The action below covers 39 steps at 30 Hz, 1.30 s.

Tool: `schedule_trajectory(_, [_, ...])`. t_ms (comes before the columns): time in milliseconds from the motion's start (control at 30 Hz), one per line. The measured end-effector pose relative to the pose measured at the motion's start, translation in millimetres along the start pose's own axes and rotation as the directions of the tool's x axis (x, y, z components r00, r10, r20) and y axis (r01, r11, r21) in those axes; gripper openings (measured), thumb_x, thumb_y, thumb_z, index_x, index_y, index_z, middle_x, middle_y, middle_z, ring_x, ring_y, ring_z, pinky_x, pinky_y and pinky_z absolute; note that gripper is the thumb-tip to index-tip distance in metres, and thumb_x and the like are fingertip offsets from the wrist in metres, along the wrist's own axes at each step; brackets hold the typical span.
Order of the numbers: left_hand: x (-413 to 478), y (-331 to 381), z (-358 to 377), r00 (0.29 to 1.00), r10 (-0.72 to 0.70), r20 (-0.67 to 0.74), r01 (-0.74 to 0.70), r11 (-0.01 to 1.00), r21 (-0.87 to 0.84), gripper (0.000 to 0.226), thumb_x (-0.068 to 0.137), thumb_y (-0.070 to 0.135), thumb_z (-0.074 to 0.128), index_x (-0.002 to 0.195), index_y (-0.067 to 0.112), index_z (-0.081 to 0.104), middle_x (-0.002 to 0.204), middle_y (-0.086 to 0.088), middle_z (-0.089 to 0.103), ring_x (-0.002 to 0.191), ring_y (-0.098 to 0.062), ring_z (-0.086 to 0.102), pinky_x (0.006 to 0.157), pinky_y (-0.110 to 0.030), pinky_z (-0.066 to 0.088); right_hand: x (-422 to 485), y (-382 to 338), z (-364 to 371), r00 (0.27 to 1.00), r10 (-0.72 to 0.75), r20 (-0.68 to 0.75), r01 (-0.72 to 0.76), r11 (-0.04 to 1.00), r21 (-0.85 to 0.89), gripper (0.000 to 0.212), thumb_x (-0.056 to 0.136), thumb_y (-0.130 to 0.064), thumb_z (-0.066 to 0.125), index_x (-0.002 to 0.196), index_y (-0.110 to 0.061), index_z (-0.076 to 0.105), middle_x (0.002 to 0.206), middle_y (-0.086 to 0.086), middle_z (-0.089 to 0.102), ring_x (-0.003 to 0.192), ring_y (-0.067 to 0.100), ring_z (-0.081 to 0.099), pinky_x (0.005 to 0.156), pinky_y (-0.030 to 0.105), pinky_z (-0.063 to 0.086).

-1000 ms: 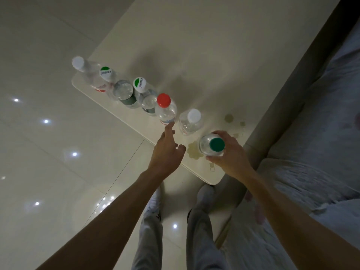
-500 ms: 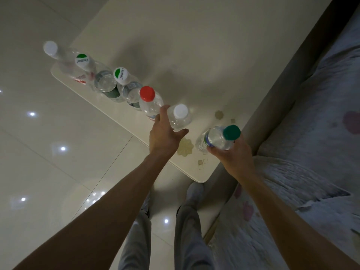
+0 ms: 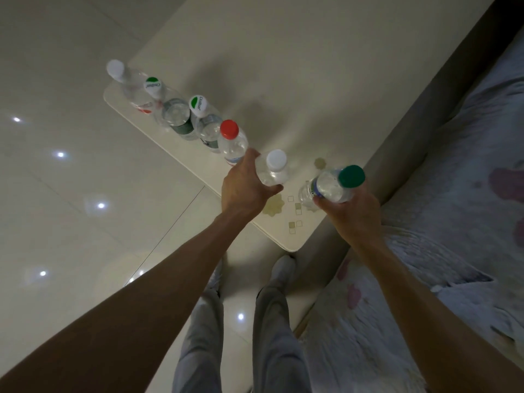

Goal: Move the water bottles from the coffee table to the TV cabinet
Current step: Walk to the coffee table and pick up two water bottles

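Left hand: your left hand [image 3: 243,188] is curling fingers and thumb round the shoulder of the white-capped bottle [image 3: 273,171], just below its cap. I cannot tell whether the base is off the surface [image 3: 283,66].
Right hand: your right hand [image 3: 348,214] is gripping the green-capped bottle [image 3: 330,187] low on its body. The bottle is tilting and appears to be clear of the surface.
Step in hand: by my reading, you are taking a second bottle so that you are carrying one in each hand.
Grip: you are holding the left bottle high, so it is likely to swing. Be sliding the hand lower onto the body as you lift.
Lift: be raising it straight up, since the red-capped bottle [image 3: 231,140] is standing just beside your knuckles.
Row: three more bottles [image 3: 175,114] are standing close together beyond the red-capped one, along the surface's edge over the floor [image 3: 71,194]. One nudge is likely to topple several.
Right side: be levelling the tilted bottle before you turn.
Destination: the TV cabinet is not in view, so be finding it before stepping away.
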<state>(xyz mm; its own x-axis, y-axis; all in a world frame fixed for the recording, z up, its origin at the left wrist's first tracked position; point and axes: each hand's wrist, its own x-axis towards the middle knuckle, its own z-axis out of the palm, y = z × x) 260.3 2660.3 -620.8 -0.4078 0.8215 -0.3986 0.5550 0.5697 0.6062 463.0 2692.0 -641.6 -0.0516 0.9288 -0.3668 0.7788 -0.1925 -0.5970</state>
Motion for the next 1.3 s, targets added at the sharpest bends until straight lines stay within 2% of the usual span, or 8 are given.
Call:
schedule_trajectory(100, [-20, 19, -27, 1.000, 0.003, -0.018, -0.002, 1.000, 0.020, 0.068, 0.065, 0.047, 0.081, 0.117, 0.019, 0.047, 0.115, -0.001, 0.064, 0.102, -0.022, 0.060, 0.079, -0.030, 0.045, -15, -18, -23, 1.000, -0.008, -0.013, 0.008, 0.999, 0.035, 0.071, 0.070, -0.046, 0.081, 0.126, -0.018, 0.049, 0.111, -0.007, 0.059, 0.096, 0.008, 0.056, 0.070, 0.011, 0.040])
schedule_trajectory(233, [-57, 53, -71, 0.998, 0.045, -0.048, -0.044, 0.999, 0.024, 0.069, 0.068, 0.049, 0.078, 0.124, 0.020, 0.050, 0.120, 0.000, 0.064, 0.106, -0.019, 0.060, 0.087, -0.032, 0.047, -42, -50, -58, 0.999, -0.015, -0.037, 0.018, 0.997, 0.075, 0.073, 0.068, -0.052, 0.079, 0.126, -0.019, 0.049, 0.117, -0.001, 0.062, 0.102, 0.016, 0.060, 0.088, 0.034, 0.053])
schedule_trajectory(300, [-76, 69, -94, 0.994, 0.073, -0.076, -0.073, 0.997, 0.012, 0.071, 0.068, 0.050, 0.078, 0.126, 0.021, 0.050, 0.121, 0.001, 0.064, 0.106, -0.019, 0.061, 0.086, -0.031, 0.046, -57, -69, -77, 0.999, -0.016, -0.041, 0.021, 0.993, 0.113, 0.072, 0.068, -0.049, 0.080, 0.125, -0.019, 0.049, 0.116, -0.001, 0.062, 0.102, 0.017, 0.061, 0.089, 0.037, 0.054])
schedule_trajectory(567, [-149, 111, -170, 0.975, 0.056, -0.217, -0.098, 0.977, -0.191, 0.067, 0.064, 0.050, 0.081, 0.120, 0.024, 0.053, 0.114, 0.006, 0.066, 0.098, -0.013, 0.062, 0.077, -0.023, 0.044, -117, -132, -145, 0.989, -0.140, -0.040, 0.145, 0.968, 0.206, 0.061, 0.073, -0.034, 0.082, 0.123, -0.017, 0.051, 0.109, -0.008, 0.058, 0.097, 0.011, 0.058, 0.072, 0.011, 0.041])
schedule_trajectory(733, [-187, 115, -199, 0.958, 0.025, -0.286, -0.128, 0.930, -0.345, 0.075, 0.061, 0.043, 0.085, 0.125, 0.023, 0.051, 0.118, 0.007, 0.063, 0.100, -0.012, 0.061, 0.085, -0.028, 0.053, -141, -159, -167, 0.971, -0.238, -0.002, 0.233, 0.948, 0.218, 0.064, 0.071, -0.038, 0.083, 0.123, -0.020, 0.050, 0.113, -0.008, 0.059, 0.101, 0.010, 0.058, 0.083, 0.023, 0.050])
schedule_trajectory(867, [-213, 112, -217, 0.952, 0.012, -0.307, -0.149, 0.891, -0.429, 0.072, 0.063, 0.036, 0.086, 0.124, 0.023, 0.050, 0.116, 0.012, 0.061, 0.102, -0.008, 0.059, 0.082, -0.014, 0.049, -153, -180, -177, 0.953, -0.302, 0.032, 0.284, 0.923, 0.259, 0.066, 0.071, -0.036, 0.083, 0.125, -0.020, 0.050, 0.116, -0.007, 0.060, 0.100, 0.008, 0.058, 0.077, 0.011, 0.045])
schedule_trajectory(1000, [-232, 104, -234, 0.934, -0.026, -0.357, -0.162, 0.860, -0.485, 0.073, 0.066, 0.037, 0.083, 0.128, 0.022, 0.048, 0.123, 0.008, 0.061, 0.107, -0.010, 0.060, 0.090, -0.023, 0.051, -165, -200, -179, 0.927, -0.371, 0.057, 0.337, 0.891, 0.304, 0.066, 0.072, -0.032, 0.083, 0.128, -0.020, 0.049, 0.120, -0.007, 0.060, 0.100, 0.008, 0.061, 0.078, 0.013, 0.050])
schedule_trajectory(1300, [-261, 47, -288, 0.897, -0.101, -0.431, -0.155, 0.841, -0.519, 0.070, 0.059, 0.041, 0.086, 0.120, 0.023, 0.055, 0.112, 0.009, 0.066, 0.100, -0.009, 0.064, 0.087, -0.033, 0.056, -205, -263, -148, 0.884, -0.457, 0.093, 0.421, 0.868, 0.262, 0.065, 0.073, -0.035, 0.080, 0.128, -0.021, 0.049, 0.113, -0.010, 0.059, 0.088, 0.004, 0.061, 0.071, 0.009, 0.044])
